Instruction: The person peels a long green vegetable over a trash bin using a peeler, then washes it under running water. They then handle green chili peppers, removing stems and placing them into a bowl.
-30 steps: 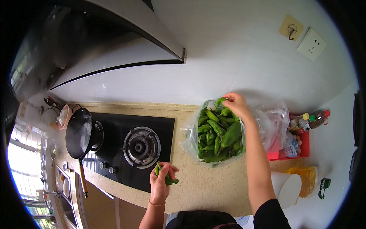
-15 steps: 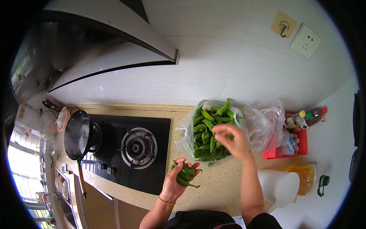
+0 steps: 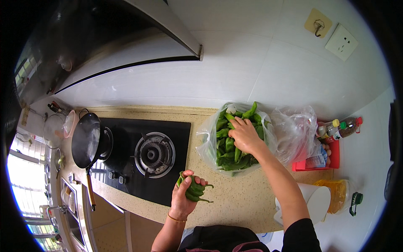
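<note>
My left hand (image 3: 181, 202), palm up over the counter's front part, is closed around several long green peppers (image 3: 194, 190) whose stems stick out to the right. To its upper right stands an open clear plastic bag (image 3: 205, 135) heaped with more green peppers (image 3: 229, 145). My right hand (image 3: 247, 137) reaches over the heap from the right. Its fingers and thumb close on a green pepper (image 3: 230, 118) at the top of the pile; the fingertips are partly hidden among the peppers.
Left of the bag lies a black gas hob with a bare burner (image 3: 154, 155). A steaming wok (image 3: 87, 140) sits on its far left, handle toward me. Crumpled plastic (image 3: 294, 130), a red basket with eggs (image 3: 315, 164), bottles (image 3: 350, 127), a white container (image 3: 312, 201) and an oil jug (image 3: 336, 195) stand at right.
My right hand has come down from above the bag onto the peppers and closed on one. My left hand has shifted slightly left, still holding its peppers. The view has tilted a little.
</note>
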`<action>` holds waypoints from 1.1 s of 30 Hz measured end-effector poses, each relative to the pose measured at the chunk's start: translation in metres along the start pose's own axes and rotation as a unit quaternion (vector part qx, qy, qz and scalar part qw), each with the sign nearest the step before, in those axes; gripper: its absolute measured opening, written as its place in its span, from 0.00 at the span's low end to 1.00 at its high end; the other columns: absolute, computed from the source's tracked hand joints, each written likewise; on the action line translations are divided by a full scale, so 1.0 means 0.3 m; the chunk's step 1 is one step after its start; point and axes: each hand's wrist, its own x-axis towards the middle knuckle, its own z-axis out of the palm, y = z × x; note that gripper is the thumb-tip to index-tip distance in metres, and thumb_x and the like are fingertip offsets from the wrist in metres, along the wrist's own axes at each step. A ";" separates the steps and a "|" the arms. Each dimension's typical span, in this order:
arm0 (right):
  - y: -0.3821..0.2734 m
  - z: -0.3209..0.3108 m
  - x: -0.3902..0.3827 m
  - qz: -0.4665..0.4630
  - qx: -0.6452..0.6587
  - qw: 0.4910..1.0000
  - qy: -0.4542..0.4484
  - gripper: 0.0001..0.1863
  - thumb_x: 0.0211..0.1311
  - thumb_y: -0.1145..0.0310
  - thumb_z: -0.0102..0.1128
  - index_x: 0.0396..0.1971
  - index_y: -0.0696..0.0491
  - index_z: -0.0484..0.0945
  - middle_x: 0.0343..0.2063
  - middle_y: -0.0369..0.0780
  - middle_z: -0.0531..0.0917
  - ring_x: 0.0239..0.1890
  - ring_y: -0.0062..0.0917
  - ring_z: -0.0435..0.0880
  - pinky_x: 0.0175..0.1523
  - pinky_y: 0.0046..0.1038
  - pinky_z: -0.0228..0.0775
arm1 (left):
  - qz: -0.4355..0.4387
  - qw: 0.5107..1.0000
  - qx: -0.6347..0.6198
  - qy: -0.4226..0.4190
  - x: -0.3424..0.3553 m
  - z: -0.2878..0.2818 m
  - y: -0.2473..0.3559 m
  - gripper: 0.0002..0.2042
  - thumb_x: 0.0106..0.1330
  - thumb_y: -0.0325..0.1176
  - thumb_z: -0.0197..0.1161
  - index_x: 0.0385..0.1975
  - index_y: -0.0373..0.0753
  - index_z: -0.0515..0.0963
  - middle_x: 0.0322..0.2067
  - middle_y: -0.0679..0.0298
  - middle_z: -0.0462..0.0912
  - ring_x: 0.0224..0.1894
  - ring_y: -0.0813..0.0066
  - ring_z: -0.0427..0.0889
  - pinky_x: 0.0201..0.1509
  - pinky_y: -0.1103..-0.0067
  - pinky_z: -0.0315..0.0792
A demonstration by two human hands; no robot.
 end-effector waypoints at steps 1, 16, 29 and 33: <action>0.002 -0.009 -0.007 -0.005 0.009 1.000 0.019 0.12 0.39 0.72 0.62 0.29 0.51 0.80 0.53 0.46 0.66 0.61 0.37 0.56 0.63 0.39 0.44 | 0.004 1.000 0.011 0.002 -0.002 -0.001 0.001 0.12 0.58 0.36 0.55 0.41 0.43 0.68 0.30 0.66 0.74 0.38 0.69 0.73 0.54 0.67 0.62; -0.070 -0.058 -0.083 -0.081 0.005 0.996 0.046 0.06 0.45 0.65 0.61 0.20 0.50 0.79 0.60 0.41 0.56 0.65 0.38 0.42 0.66 0.46 0.28 | 0.033 0.998 0.028 -0.041 -0.011 -0.004 0.016 0.13 0.56 0.25 0.57 0.41 0.40 0.67 0.34 0.58 0.73 0.40 0.60 0.74 0.53 0.65 0.64; 0.050 -0.070 -0.224 -0.006 0.822 0.528 0.213 0.12 0.44 0.71 0.66 0.32 0.56 0.77 0.28 0.36 0.78 0.29 0.15 0.74 0.32 0.20 0.67 | -0.135 0.986 -0.095 -0.035 0.054 0.113 -0.021 0.17 0.62 0.45 0.49 0.45 0.41 0.69 0.45 0.55 0.72 0.51 0.54 0.68 0.61 0.54 0.53; -0.102 -0.112 -0.288 -0.123 0.592 0.749 0.270 0.14 0.40 0.73 0.67 0.33 0.49 0.79 0.33 0.36 0.78 0.36 0.21 0.76 0.36 0.22 0.69 | -0.195 0.969 -0.151 -0.028 0.078 0.185 -0.063 0.19 0.63 0.49 0.47 0.46 0.42 0.68 0.46 0.56 0.71 0.52 0.56 0.68 0.58 0.60 0.60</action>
